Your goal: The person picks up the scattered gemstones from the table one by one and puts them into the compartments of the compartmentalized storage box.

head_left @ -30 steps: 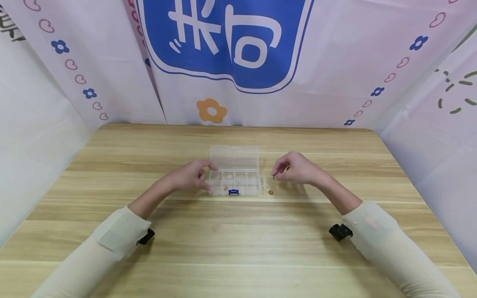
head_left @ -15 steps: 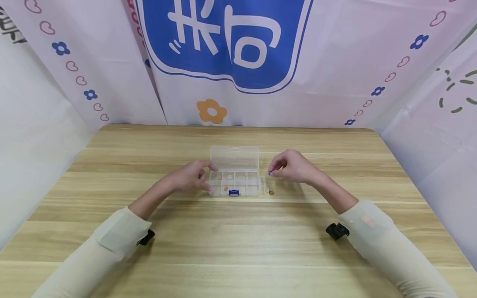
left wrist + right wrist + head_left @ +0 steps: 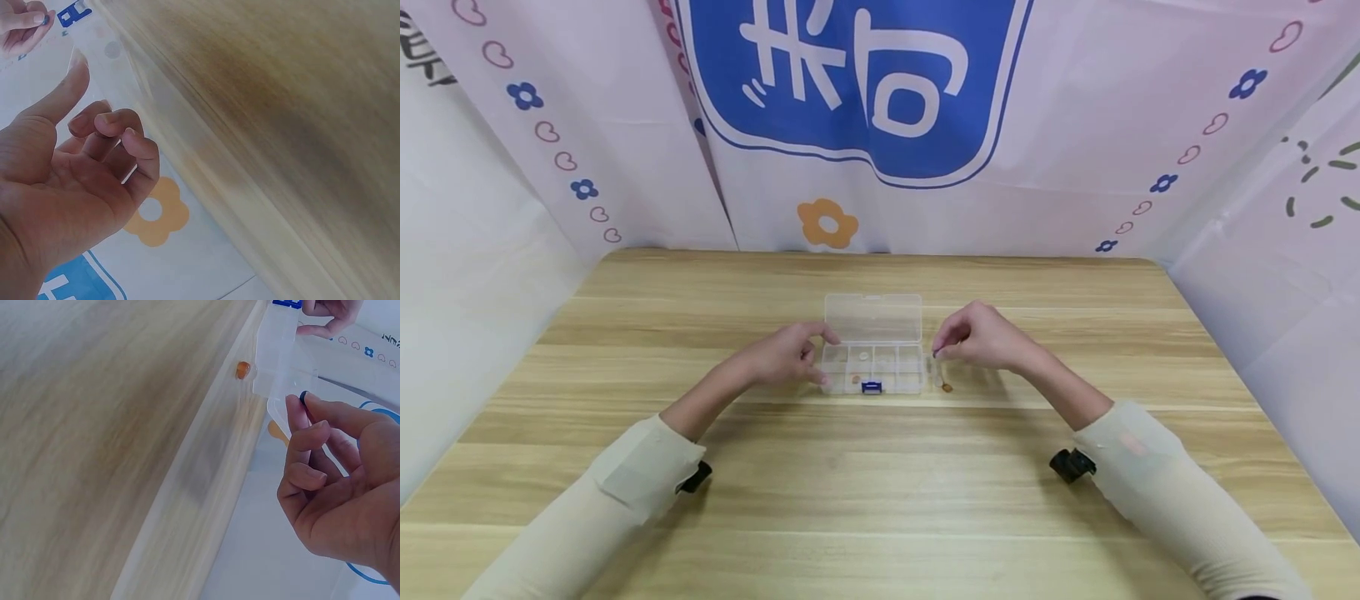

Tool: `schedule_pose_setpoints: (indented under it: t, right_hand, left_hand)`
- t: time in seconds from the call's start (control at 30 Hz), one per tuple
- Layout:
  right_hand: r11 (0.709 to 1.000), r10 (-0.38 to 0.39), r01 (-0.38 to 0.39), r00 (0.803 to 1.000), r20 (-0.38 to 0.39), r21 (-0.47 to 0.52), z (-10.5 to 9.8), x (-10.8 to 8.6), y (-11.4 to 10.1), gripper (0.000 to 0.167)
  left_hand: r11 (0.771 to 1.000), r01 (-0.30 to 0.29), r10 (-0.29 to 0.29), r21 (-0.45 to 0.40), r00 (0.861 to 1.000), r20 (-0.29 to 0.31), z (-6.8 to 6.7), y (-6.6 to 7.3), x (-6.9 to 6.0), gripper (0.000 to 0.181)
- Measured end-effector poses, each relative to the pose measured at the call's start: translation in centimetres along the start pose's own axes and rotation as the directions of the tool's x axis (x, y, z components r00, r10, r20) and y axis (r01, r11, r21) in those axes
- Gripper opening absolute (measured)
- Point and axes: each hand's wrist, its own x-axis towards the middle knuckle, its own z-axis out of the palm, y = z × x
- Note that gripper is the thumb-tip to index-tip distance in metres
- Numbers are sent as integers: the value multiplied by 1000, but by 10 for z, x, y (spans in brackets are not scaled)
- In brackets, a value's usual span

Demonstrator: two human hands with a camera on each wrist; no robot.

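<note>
An open clear plastic compartment box (image 3: 885, 373) stands mid-table, its lid (image 3: 872, 318) raised at the back and a blue latch (image 3: 871, 387) at the front. My left hand (image 3: 778, 352) holds the box's left end between thumb and index finger; the other fingers curl loosely. Just right of the box, my right hand (image 3: 981, 337) pinches a small dark blue disc (image 3: 304, 398) between thumb and index finger, above the table. A small white disc (image 3: 863, 357) and a small orange-brown piece (image 3: 855, 379) lie in separate compartments.
A shiny orange piece (image 3: 242, 370) lies on the wooden table (image 3: 850, 483) by the box's right end. Beside it is something small and pale, too faint to make out. A printed white cloth (image 3: 1037, 208) hangs behind the table.
My right hand has moved left toward the box with the dark blue disc in its fingertips. The left hand and the box have stayed in place.
</note>
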Motion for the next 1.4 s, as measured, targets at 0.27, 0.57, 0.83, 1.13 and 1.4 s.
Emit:
schedule_pose_setpoints:
  t: [0.27,0.57,0.83,1.13,1.4]
  right_hand:
    - [1000,-5,5,1000,2,-11,3,3,-3,4]
    - [1000,-20,20,1000,9,-9,5,5,-8,4]
    - [1000,-22,22,999,29,-11,10,9,-10,3]
    - [1000,-21,22,999,38,-22,15,16,-13,5]
    - [997,-52,55,997,54,-51,22,22,-20,4]
  left_hand:
    - [1000,6,-6,3,1000,5,0,-1,-1,56]
    - [1000,9,-9,3,1000,9,0,1,-1,56]
    - [1000,0,1,-1,1000,13,-1,2,-2,56]
    - [1000,1,-1,11,1000,13,-1,1,-1,55]
    - [1000,5,-5,13,1000,13,0,0,0,55]
